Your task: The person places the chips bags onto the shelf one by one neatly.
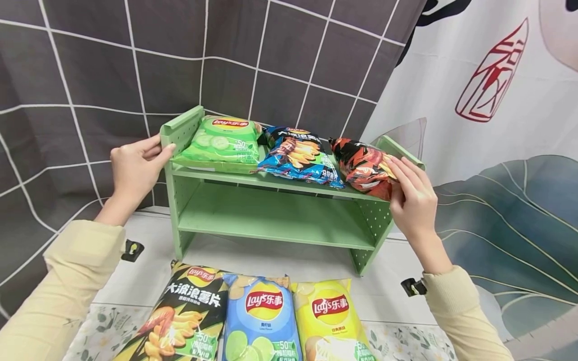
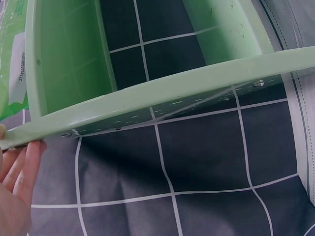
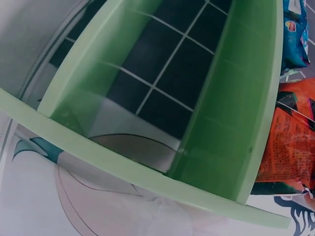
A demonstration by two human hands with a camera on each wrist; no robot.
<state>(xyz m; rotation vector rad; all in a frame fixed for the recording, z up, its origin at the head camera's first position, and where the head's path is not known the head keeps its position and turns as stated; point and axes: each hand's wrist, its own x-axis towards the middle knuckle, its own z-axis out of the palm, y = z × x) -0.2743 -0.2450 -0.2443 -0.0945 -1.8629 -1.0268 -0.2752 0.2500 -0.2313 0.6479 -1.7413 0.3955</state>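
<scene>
A green two-tier shelf (image 1: 271, 215) stands on the table. My left hand (image 1: 137, 168) grips its left side panel, with the thumb on the front edge; the left wrist view shows fingers (image 2: 27, 169) against the panel's outer side. On the top board lie a green chip bag (image 1: 226, 143), a blue-and-black chip bag (image 1: 298, 155) and a red-and-black chip bag (image 1: 363, 165). My right hand (image 1: 415, 200) holds the red-and-black bag by its right end, fingers over its front and thumb near the lower edge. That bag is tilted beside the right side panel.
In front of the shelf lie a black chip bag (image 1: 180, 316), a light-blue chip bag (image 1: 262, 321) and a yellow chip bag (image 1: 331, 321). A dark gridded cloth (image 1: 171, 85) hangs behind. The lower board (image 1: 275, 213) carries nothing visible.
</scene>
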